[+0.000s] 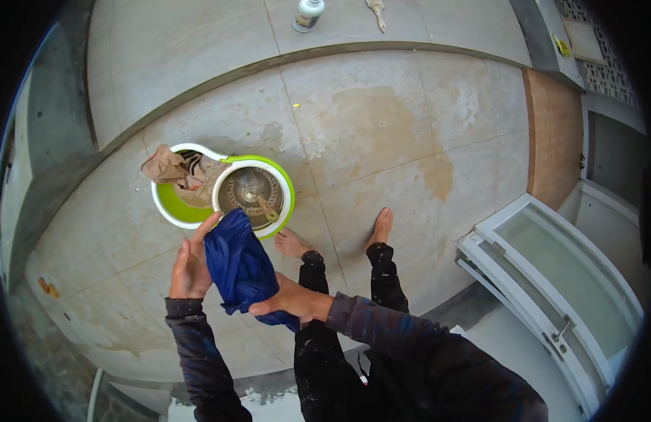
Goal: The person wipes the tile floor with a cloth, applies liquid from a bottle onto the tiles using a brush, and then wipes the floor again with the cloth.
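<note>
A bunched dark blue cloth (239, 264) hangs between my two hands, over the near edge of a green and white mop bucket (289, 193). My right hand (294, 298) is closed round the cloth's lower right part. At the cloth's left side is my left hand (192, 266), palm turned toward it and fingers extended; whether its fingertips grip the cloth is hidden. In the bucket's round spinner basket (251, 190) lies a small brush-like tool (268, 209). A brown wet cloth (166, 166) hangs over the bucket's left rim.
My bare feet stand on the tiled floor, right of the bucket. Beyond a raised step (339, 48) are a white bottle (308, 15) and a pale rag-like item (376, 13). A white-framed glass door (557, 260) stands at the right. Wet patches mark the floor.
</note>
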`<state>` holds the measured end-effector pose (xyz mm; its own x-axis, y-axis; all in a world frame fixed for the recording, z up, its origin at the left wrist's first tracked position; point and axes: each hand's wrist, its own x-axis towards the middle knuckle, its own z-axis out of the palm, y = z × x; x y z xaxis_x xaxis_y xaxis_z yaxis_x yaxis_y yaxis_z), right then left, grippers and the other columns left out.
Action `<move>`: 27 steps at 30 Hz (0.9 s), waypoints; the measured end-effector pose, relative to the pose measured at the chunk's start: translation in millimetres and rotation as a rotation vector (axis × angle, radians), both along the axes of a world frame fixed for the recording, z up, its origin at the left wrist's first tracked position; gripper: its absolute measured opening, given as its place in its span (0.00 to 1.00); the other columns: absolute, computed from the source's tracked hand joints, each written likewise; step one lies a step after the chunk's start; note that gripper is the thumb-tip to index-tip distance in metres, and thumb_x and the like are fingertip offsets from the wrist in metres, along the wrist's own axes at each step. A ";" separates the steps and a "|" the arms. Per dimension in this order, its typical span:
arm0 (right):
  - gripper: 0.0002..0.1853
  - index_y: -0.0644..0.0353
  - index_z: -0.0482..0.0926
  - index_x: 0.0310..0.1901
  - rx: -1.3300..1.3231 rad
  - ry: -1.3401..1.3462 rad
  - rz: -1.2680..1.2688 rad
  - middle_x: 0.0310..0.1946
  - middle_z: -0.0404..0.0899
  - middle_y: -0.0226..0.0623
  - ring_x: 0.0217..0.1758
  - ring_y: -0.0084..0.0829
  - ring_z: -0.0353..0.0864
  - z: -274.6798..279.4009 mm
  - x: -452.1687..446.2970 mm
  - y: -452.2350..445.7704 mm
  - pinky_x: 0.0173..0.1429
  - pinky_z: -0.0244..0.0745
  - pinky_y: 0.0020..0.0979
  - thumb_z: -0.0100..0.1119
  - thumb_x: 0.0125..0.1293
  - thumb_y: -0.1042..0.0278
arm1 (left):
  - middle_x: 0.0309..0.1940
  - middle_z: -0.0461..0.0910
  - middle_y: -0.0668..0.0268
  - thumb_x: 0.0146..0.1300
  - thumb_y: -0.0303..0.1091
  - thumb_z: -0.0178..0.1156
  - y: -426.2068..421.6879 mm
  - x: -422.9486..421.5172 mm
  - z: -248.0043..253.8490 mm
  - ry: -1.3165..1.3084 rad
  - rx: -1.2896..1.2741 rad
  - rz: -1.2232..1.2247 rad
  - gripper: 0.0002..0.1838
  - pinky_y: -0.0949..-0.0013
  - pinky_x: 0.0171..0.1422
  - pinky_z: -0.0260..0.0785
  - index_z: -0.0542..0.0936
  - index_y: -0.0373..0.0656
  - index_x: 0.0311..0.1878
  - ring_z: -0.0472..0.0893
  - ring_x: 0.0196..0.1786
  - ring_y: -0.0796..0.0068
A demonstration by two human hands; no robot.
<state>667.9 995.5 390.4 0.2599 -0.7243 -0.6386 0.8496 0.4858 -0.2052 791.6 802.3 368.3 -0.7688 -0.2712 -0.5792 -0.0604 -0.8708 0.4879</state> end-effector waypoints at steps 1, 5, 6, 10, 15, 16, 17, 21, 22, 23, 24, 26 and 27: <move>0.33 0.60 0.77 0.62 -0.020 -0.118 -0.016 0.45 0.84 0.30 0.37 0.20 0.81 11.2 8.1 3.4 0.42 0.79 0.25 0.82 0.60 0.55 | 0.82 0.63 0.47 0.67 0.80 0.55 7.6 12.4 -4.0 0.088 0.062 0.086 0.61 0.44 0.86 0.60 0.50 0.43 0.88 0.65 0.84 0.55; 0.32 0.65 0.75 0.62 -0.222 -0.849 -0.176 0.42 0.83 0.33 0.26 0.19 0.75 62.3 25.8 0.9 0.26 0.71 0.22 0.72 0.65 0.50 | 0.86 0.55 0.63 0.57 0.82 0.65 44.1 -23.7 21.5 0.576 0.094 0.158 0.60 0.18 0.74 0.64 0.53 0.69 0.87 0.70 0.78 0.48; 0.32 0.65 0.76 0.61 -0.269 -0.925 -0.164 0.43 0.83 0.33 0.26 0.19 0.75 53.6 41.3 7.9 0.26 0.71 0.22 0.73 0.65 0.50 | 0.78 0.62 0.64 0.58 0.71 0.71 48.7 -24.6 18.8 0.762 0.209 0.238 0.51 0.24 0.71 0.68 0.61 0.64 0.79 0.73 0.73 0.53; 0.30 0.63 0.80 0.55 -0.152 -0.523 -0.012 0.40 0.84 0.32 0.29 0.20 0.78 67.3 1.9 4.5 0.28 0.72 0.23 0.76 0.61 0.48 | 0.50 0.68 0.70 0.62 0.41 0.78 48.6 -14.8 47.2 0.491 0.092 0.328 0.27 0.54 0.53 0.74 0.67 0.55 0.52 0.75 0.47 0.69; 0.30 0.66 0.84 0.50 -0.037 0.218 0.258 0.42 0.88 0.40 0.38 0.31 0.85 22.9 2.8 -2.1 0.43 0.79 0.31 0.81 0.54 0.49 | 0.31 0.71 0.70 0.65 0.28 0.71 35.4 -11.3 38.4 -0.484 -0.541 -0.113 0.16 0.68 0.42 0.71 0.69 0.46 0.35 0.73 0.34 0.78; 0.30 0.66 0.85 0.49 -0.007 0.331 0.311 0.42 0.88 0.41 0.40 0.33 0.86 12.5 4.4 -3.6 0.46 0.80 0.32 0.82 0.53 0.50 | 0.29 0.72 0.70 0.63 0.26 0.71 35.2 -11.5 25.4 -0.526 -0.622 -0.165 0.15 0.67 0.40 0.71 0.70 0.44 0.33 0.73 0.33 0.78; 0.30 0.67 0.86 0.48 0.015 0.416 0.354 0.42 0.89 0.43 0.42 0.35 0.88 0.9 7.1 -4.8 0.48 0.82 0.34 0.83 0.51 0.50 | 0.27 0.74 0.69 0.62 0.24 0.70 35.5 -11.2 13.0 -0.554 -0.721 -0.204 0.14 0.67 0.39 0.71 0.71 0.42 0.31 0.73 0.31 0.77; 0.37 0.70 0.86 0.48 0.091 0.684 0.426 0.45 0.90 0.51 0.49 0.47 0.91 -70.2 38.0 0.8 0.55 0.84 0.40 0.83 0.46 0.43 | 0.28 0.79 0.56 0.54 0.23 0.71 46.7 -21.0 -39.7 -0.672 -1.252 -0.342 0.11 0.56 0.41 0.73 0.76 0.36 0.32 0.78 0.32 0.57; 0.39 0.70 0.86 0.50 0.134 0.746 0.409 0.46 0.90 0.54 0.51 0.50 0.91 -78.8 44.8 0.1 0.57 0.84 0.42 0.82 0.47 0.41 | 0.31 0.80 0.53 0.53 0.23 0.72 48.9 -17.9 -59.4 -0.668 -1.371 -0.384 0.11 0.52 0.43 0.74 0.77 0.36 0.33 0.80 0.35 0.50; 0.41 0.71 0.85 0.52 0.180 0.807 0.391 0.47 0.90 0.56 0.53 0.53 0.90 -85.6 50.1 -1.4 0.58 0.84 0.44 0.81 0.48 0.39 | 0.33 0.81 0.49 0.52 0.23 0.72 48.2 -18.0 -74.7 -0.662 -1.442 -0.427 0.11 0.48 0.44 0.74 0.78 0.35 0.35 0.81 0.38 0.44; 0.43 0.71 0.84 0.54 0.226 0.866 0.374 0.48 0.89 0.59 0.56 0.56 0.90 -93.3 56.2 -2.4 0.60 0.84 0.45 0.80 0.49 0.37 | 0.36 0.81 0.46 0.51 0.24 0.72 49.1 -19.8 -86.3 -0.665 -1.480 -0.468 0.11 0.45 0.46 0.74 0.79 0.35 0.36 0.82 0.42 0.37; 0.44 0.69 0.82 0.57 0.293 0.885 0.406 0.50 0.88 0.61 0.57 0.58 0.88 -97.1 54.0 -9.3 0.62 0.83 0.48 0.81 0.50 0.38 | 0.40 0.81 0.45 0.51 0.25 0.72 43.8 -25.6 -92.7 -0.665 -1.500 -0.587 0.12 0.43 0.48 0.75 0.80 0.36 0.37 0.82 0.44 0.35; 0.44 0.69 0.81 0.59 0.309 0.889 0.406 0.51 0.88 0.61 0.58 0.59 0.88 -97.5 53.6 -13.9 0.63 0.83 0.49 0.81 0.51 0.38 | 0.40 0.81 0.45 0.51 0.25 0.73 41.0 -30.8 -98.3 -0.695 -1.548 -0.624 0.12 0.43 0.48 0.76 0.80 0.36 0.37 0.83 0.44 0.36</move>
